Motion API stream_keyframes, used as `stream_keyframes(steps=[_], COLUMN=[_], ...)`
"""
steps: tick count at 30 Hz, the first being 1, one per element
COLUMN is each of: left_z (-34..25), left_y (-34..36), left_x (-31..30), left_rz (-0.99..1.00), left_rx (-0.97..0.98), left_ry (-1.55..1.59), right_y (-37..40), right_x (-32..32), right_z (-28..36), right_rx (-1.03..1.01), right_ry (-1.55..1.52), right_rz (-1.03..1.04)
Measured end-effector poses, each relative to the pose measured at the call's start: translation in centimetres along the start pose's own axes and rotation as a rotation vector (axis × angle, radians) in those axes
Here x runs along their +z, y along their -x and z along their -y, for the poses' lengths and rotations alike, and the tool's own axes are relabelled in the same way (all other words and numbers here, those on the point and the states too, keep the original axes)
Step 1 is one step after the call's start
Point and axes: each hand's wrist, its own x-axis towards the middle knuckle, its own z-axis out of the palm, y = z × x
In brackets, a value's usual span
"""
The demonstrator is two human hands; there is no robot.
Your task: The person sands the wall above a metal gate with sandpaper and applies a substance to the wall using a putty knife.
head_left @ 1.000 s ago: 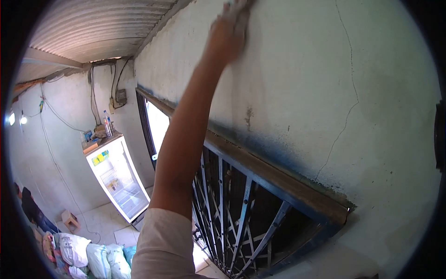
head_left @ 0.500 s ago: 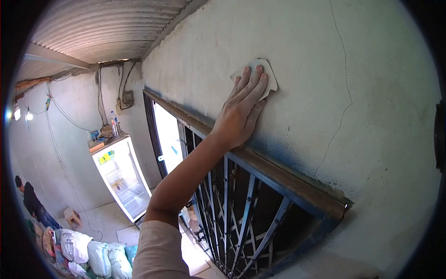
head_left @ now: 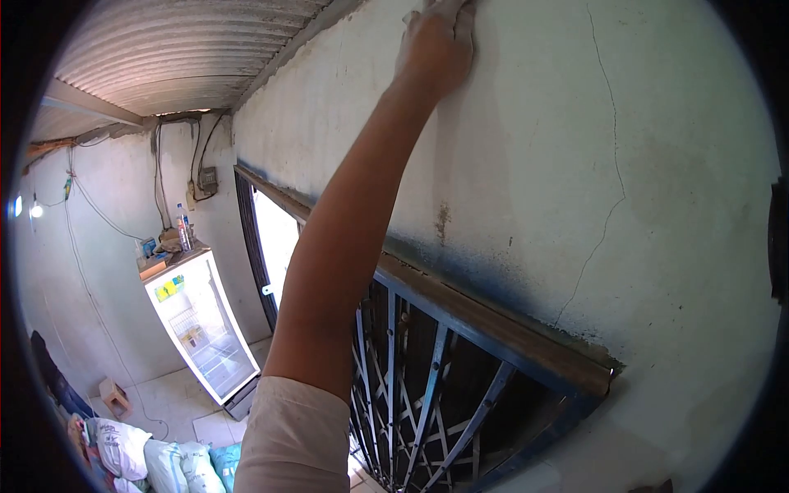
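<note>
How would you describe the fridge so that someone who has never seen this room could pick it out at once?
Look at the far wall on the left, where cables run down beside the bright doorway. The fridge stands just left of that doorway. Unlike the low sacks and stool nearby, it is tall, white and glass-fronted, with a bottle on top.

Rough plastered wall (head_left: 534,164): off-white, with a dark hairline crack from 1 to 4 o'clock, a brown stain near centre and a blue-grey smudged band along its lower edge.
Flat wooden lintel strip (head_left: 493,316): brown.
Barred metal window grille (head_left: 427,394), 6 o'clock: dark blue-grey, in a vertical-and-diagonal pattern.
Corrugated sheet roof (head_left: 181,49), 10 o'clock: grey, ribbed.
Short fabric sleeve (head_left: 296,435), 7 o'clock: beige.
Upright glass-door fridge (head_left: 201,329), 8 o'clock: white, with a yellow label.
</note>
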Motion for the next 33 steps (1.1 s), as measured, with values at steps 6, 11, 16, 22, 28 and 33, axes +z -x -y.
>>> stream_keyframes(steps=[6, 11, 16, 22, 28, 33], left_z=[-1.9, -4.6, -6.8, -7.6, -10.6, -16.1], left_y=[7.1, 11.6, 15.1, 19.7, 25.4, 33.5], left_x=[-0.1, -1.7, -3.5, -6.4, -12.4, -15.5], left_rz=[-0.058, 0.055, 0.175, 0.390, 0.027, -0.108], left_rx=[0.120, 0.128, 0.116, 0.098, -0.960, -1.310], left_ry=[0.119, 0.132, 0.145, 0.204, 1.455, 1.827], right_y=[0.8, 1.1, 2.8, 1.6, -4.0, -8.9], right_x=[-1.6, -2.1, -4.6, -0.9, 9.1, 13.0], right_z=[0.4, 0.5, 0.4, -0.7, -4.7, -7.7], right_rx=[0.104, 0.163, 0.313, 0.479, 0.506, 0.257], right_ry=[0.042, 0.044, -0.007, 0.123, 0.225, 0.261], right_rz=[-0.040, -0.080, -0.150, -0.048, 0.144, 0.561])
